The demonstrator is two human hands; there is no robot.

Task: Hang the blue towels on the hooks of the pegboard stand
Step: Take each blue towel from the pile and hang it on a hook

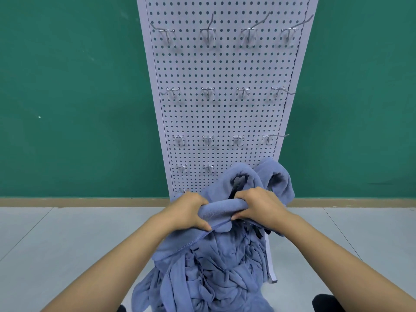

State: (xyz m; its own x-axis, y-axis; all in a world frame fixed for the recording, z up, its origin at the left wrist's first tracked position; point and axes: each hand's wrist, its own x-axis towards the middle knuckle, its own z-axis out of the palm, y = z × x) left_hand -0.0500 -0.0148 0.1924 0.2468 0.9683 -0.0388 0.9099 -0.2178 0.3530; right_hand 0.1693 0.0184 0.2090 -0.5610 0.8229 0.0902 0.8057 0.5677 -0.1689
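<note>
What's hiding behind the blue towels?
The pegboard bottom stands behind the towels. One low hook peeks out left; a white stand leg shows right. Any hooks behind the cloth are covered.

A flat, matte green painted wall (67, 86) filled the view beyond both hands, spreading far out to the left of the left hand (189, 210) and to the right of the right hand (261, 206). Faint pale scuffs marked it above and left of the left hand, and one small white speck (39, 117) sat well out to that side. A narrow tan baseboard strip (90, 202) ran along the wall's foot, about level with both hands. Nearer, beside and below the hands, lay a pale grey tiled floor (56, 244), its thin seams slanting outward on either side. The light was soft and even across wall and floor.
</note>
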